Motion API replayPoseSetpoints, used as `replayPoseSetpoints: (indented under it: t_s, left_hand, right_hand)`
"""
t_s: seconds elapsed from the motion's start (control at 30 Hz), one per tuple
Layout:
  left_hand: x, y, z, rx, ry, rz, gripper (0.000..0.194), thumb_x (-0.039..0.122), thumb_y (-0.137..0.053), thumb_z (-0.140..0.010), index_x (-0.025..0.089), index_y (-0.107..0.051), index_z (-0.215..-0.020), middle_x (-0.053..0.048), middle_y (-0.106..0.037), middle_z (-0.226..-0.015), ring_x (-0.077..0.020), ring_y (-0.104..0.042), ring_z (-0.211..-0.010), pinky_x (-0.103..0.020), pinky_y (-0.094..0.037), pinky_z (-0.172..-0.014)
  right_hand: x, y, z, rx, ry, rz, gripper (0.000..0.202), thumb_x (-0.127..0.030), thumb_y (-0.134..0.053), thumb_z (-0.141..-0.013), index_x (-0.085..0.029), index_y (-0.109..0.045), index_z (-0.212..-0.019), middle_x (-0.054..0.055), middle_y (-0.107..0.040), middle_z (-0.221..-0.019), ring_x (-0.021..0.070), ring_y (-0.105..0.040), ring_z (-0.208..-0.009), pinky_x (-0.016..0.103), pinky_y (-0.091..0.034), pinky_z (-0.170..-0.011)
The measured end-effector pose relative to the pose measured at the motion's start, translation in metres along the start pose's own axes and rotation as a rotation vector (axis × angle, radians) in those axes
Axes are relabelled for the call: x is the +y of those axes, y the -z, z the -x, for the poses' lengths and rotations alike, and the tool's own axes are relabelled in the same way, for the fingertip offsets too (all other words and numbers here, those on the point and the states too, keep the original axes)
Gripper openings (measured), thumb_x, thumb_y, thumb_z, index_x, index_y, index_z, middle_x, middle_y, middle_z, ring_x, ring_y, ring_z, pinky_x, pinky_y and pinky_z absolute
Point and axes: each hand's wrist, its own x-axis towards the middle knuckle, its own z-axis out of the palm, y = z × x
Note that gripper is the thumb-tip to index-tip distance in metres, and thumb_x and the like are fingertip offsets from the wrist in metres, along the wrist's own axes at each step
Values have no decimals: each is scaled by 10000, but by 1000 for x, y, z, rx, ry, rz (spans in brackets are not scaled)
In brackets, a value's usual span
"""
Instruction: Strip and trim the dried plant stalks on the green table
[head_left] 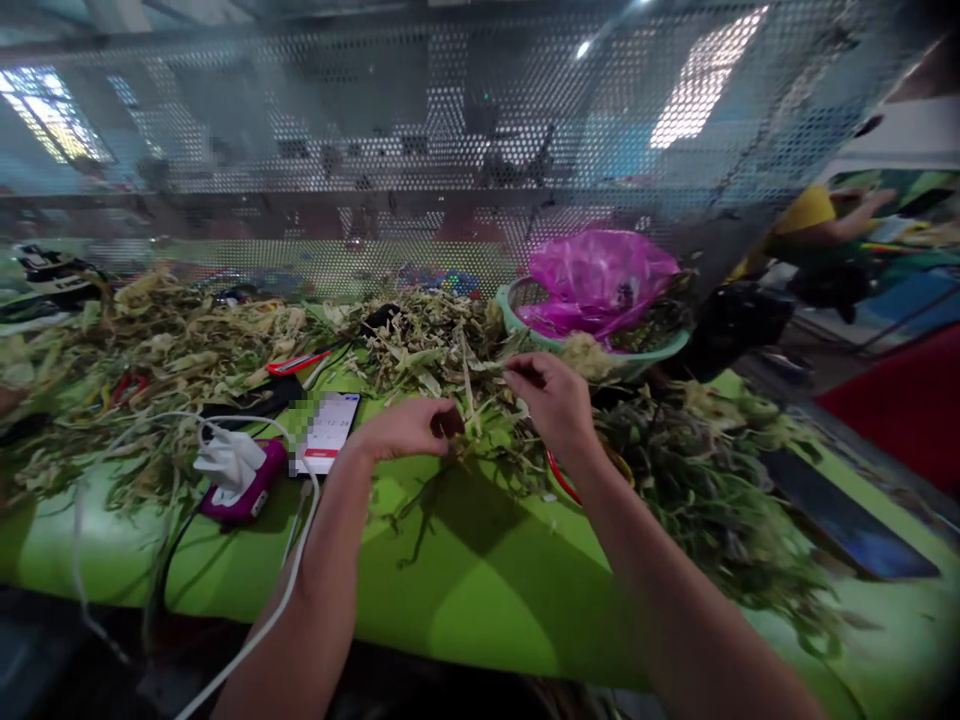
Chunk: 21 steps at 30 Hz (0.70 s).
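Both L hand (411,428) & R hand (556,402) are curled, apart, can't tell if clamped, prob. so near stems (491,442) betw. are reachable.

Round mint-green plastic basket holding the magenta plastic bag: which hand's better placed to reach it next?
Right hand, probably: it is close to the front of the basket. The left hand is farther left, beside loose green leafy stems.
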Motion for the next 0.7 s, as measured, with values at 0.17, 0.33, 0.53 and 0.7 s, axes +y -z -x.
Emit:
replayPoseSetpoints:
  t_s: [0.17,0.33,0.53,0.7]
  left_hand:
    - [-5,-13,-4,-157,142,-77,315,274,-698,-625,161,-652,-915,-23,-672,-813,-164,-578,-694,-239,-403,-593]
    - [-7,-13,-7,-40,133,-109,179,282,-654,-691,169,-631,-828,-6,-637,-757,-154,-552,-682,-246,-389,-609]
    - [4,-6,-7,380,-51,167,146,290,-594,-792,181,-577,-888,-19,-622,-893,-158,-573,-855,-265,-439,-772]
    - [13,-16,-14,482,-82,442,277,282,-721,-698,169,-536,-870,-14,-593,-847,-134,-567,-807,-252,-456,-743]
  right_hand:
    - [-4,2,0,18,-1,-46,117,-254,-598,-808,-185,-665,-874,31,-653,-837,170,-586,-757,276,-436,-690]
    - [-9,6,-3,20,-111,-211,130,-280,-637,-764,-182,-659,-846,15,-629,-781,156,-559,-703,268,-421,-644]
    - [-23,11,-4,-57,-306,-567,206,-331,-707,-706,-179,-660,-838,-11,-594,-719,122,-529,-619,253,-418,-604]
    - [-30,10,-2,-107,-359,-634,257,-374,-730,-690,-172,-660,-833,-1,-603,-747,115,-529,-625,245,-429,-614]
